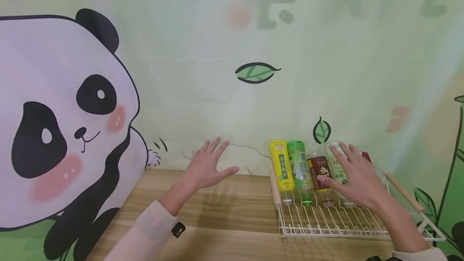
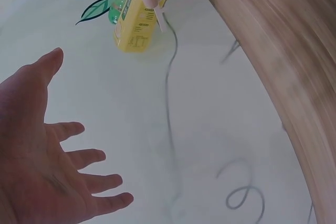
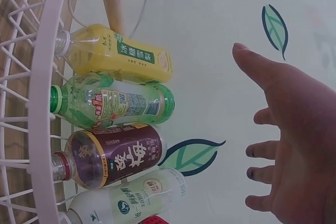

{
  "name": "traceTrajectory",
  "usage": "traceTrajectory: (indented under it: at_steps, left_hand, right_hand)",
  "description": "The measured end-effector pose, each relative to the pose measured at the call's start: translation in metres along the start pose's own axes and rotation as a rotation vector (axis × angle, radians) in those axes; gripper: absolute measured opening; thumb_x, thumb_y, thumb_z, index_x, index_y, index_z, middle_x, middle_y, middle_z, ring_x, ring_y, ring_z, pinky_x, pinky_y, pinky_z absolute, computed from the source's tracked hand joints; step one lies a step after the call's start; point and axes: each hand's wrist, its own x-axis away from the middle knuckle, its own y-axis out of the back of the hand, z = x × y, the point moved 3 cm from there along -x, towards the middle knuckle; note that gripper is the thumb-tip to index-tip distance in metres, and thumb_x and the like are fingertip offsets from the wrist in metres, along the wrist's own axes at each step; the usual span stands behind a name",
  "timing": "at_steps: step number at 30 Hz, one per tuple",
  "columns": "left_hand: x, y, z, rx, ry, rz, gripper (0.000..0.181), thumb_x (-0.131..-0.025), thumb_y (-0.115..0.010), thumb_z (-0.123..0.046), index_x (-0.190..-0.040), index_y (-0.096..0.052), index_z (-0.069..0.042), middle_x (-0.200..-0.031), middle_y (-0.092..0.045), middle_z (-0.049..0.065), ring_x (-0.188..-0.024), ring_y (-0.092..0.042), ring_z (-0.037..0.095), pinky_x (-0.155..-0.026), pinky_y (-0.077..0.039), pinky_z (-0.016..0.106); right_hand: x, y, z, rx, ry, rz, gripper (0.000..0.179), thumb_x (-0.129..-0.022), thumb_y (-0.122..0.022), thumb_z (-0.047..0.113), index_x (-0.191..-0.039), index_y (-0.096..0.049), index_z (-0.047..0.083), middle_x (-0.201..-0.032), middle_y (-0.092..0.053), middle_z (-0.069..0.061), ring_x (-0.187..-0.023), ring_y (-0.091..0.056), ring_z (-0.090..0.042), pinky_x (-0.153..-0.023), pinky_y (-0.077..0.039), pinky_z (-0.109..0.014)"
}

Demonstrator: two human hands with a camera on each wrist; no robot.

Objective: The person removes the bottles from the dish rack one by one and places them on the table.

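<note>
My left hand (image 1: 206, 168) hovers over the wooden table (image 1: 217, 204) with its fingers spread, holding nothing. My right hand (image 1: 357, 176) is held over the right part of a white wire rack (image 1: 326, 228), fingers extended and apart from the bottles in the right wrist view. Side by side in the rack, caps toward me, lie a yellow drink bottle (image 3: 126, 53), a green clear bottle (image 3: 115, 102), a dark plum-coloured bottle (image 3: 118, 153) and a pale white-green bottle (image 3: 131, 198). The right hand partly covers the pale bottle in the head view.
The rack has light wooden handles (image 1: 404, 192) at its sides. A small red item (image 3: 155, 220) shows beyond the pale bottle. Behind the table hangs a pale green backdrop (image 1: 203, 92) printed with a panda (image 1: 72, 92) and leaves.
</note>
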Motion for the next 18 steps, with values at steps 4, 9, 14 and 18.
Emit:
traceTrajectory:
  at_steps: [4,9,14,18]
  left_hand:
    - [0.001,-0.002,-0.006,0.011,-0.019,-0.006,0.095,-0.096,-0.057,-0.074,-0.17,-0.026,-0.023,-0.177,-0.014,0.008,-0.162,-0.01,0.039,-0.123,-0.021,0.072]
    - [0.003,-0.002,-0.014,-0.006,-0.049,-0.016,0.095,-0.097,-0.057,-0.074,-0.17,-0.025,-0.023,-0.177,-0.015,0.008,-0.161,-0.013,0.04,-0.123,-0.023,0.071]
    - [0.004,-0.001,-0.023,-0.01,-0.065,-0.016,0.094,-0.097,-0.057,-0.073,-0.17,-0.025,-0.023,-0.177,-0.015,0.009,-0.162,-0.013,0.039,-0.125,-0.022,0.067]
    - [0.005,-0.003,-0.028,-0.008,-0.077,-0.023,0.093,-0.097,-0.059,-0.072,-0.17,-0.027,-0.024,-0.177,-0.017,0.008,-0.161,-0.016,0.04,-0.124,-0.024,0.068]
  right_hand:
    - [0.001,0.001,0.0,-0.013,0.018,-0.031,0.103,-0.096,-0.07,0.06,-0.171,-0.016,0.012,-0.17,-0.022,-0.03,-0.156,-0.015,-0.054,-0.111,-0.02,-0.085]
    - [0.003,0.003,0.0,-0.029,0.038,-0.065,0.102,-0.096,-0.073,0.057,-0.171,-0.018,0.013,-0.17,-0.024,-0.029,-0.156,-0.017,-0.053,-0.108,-0.023,-0.086]
    - [0.005,0.005,0.0,-0.038,0.043,-0.092,0.101,-0.096,-0.074,0.054,-0.17,-0.02,0.012,-0.17,-0.025,-0.027,-0.154,-0.021,-0.054,-0.105,-0.026,-0.087]
    - [0.006,0.004,-0.001,-0.044,0.041,-0.106,0.1,-0.096,-0.075,0.053,-0.17,-0.022,0.012,-0.169,-0.027,-0.026,-0.151,-0.026,-0.055,-0.103,-0.029,-0.086]
